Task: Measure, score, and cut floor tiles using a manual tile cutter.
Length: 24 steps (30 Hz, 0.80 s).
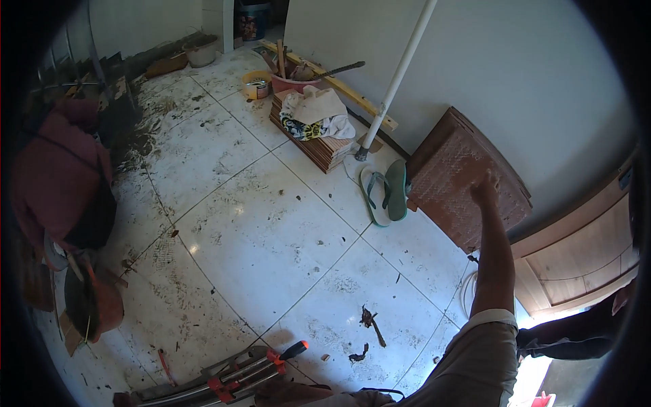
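Observation:
My right arm stretches out toward the wall on the right, and my right hand (485, 188) is at the face of the brown tiles (444, 183) that lean there. The hand's colour blends with the tile, so its fingers are hard to make out. Beside the tiles' lower left edge lies a pair of green and white flip-flops (385, 193). At the bottom, near my body, a red and silver tile cutter (230, 380) with a black-and-orange handle rests on the floor. My left hand is out of the picture.
A stack of brown tiles (308, 152) bears cloths; behind it are a tool-filled reddish tub (293, 85) and a yellow bucket (256, 85). A white pole (400, 74) leans on the wall. Right: wooden door (576, 261), dark-clothed person (569, 339). Dirt and debris dot white floor tiles.

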### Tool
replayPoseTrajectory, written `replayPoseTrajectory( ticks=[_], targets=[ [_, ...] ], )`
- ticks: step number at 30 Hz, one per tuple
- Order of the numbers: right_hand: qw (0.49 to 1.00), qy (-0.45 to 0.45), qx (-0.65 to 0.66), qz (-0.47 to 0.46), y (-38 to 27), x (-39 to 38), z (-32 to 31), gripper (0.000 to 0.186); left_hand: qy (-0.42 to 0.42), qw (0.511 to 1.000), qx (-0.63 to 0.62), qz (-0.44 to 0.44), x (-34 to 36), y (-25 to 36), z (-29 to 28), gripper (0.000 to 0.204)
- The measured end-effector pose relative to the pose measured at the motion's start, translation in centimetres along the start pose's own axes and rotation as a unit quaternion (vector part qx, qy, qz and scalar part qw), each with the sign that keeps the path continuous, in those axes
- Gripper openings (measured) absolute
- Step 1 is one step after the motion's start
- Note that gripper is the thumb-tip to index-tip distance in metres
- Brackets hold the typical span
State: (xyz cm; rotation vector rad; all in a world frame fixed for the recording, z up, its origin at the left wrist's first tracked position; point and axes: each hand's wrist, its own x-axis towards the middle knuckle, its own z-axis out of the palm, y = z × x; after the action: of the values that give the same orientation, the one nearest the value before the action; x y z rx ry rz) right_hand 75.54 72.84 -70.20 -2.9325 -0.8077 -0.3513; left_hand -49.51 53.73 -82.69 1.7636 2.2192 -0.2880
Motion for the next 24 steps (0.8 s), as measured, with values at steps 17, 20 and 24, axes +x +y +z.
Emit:
replayPoseTrajectory(
  ticks=[17, 20, 24],
  targets=[
    [0.985, 0.114, -0.128, 0.008, 2.9, 4.3, -0.9, 0.067, -0.096, 0.994, -0.01, 0.054, 3.9, 3.7, 3.2, 0.026],
    [0.976, 0.133, -0.171, -0.021, 3.2, 2.9, -2.2, 0.062, -0.152, 0.984, 0.034, 0.088, 4.1, 6.6, 2.5, 0.032],
    [0.989, -0.069, -0.116, -0.054, 2.1, 1.9, -6.2, 0.047, -0.187, 0.977, -0.068, -0.082, 1.7, 14.4, -1.4, 0.037]
  ],
)
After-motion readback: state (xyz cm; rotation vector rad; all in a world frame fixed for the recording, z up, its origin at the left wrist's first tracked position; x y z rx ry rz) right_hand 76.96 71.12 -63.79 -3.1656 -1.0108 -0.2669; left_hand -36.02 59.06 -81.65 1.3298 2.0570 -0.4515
